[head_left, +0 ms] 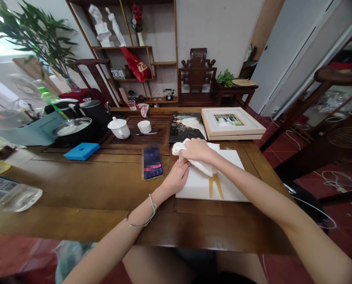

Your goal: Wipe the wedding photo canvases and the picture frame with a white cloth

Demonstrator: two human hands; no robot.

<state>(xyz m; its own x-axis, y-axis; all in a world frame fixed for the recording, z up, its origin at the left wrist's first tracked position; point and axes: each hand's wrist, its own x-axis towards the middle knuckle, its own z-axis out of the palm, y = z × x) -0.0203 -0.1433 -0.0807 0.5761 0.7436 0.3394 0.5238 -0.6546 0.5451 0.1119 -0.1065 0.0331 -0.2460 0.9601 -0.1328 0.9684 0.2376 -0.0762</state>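
Observation:
My right hand (198,150) is closed on a bunched white cloth (207,167) and presses it on the upper part of a white board (190,187). The board lies flat near the table's front edge. Two tan strips (215,186), joined near the top, show on its surface below the cloth; the cloth covers whatever lies above them. My left hand (178,175) rests at the board's left edge with its fingers stretched out, fingertips close to the cloth. A phone (153,163) lies left of that hand.
Behind the board are a black picture panel (181,133) and a stacked pale picture frame (208,118). Farther left stand a lidded white teapot (119,129), a white cup (144,126), a blue block (81,151) and a dark kettle (94,112) on the wooden table (105,185).

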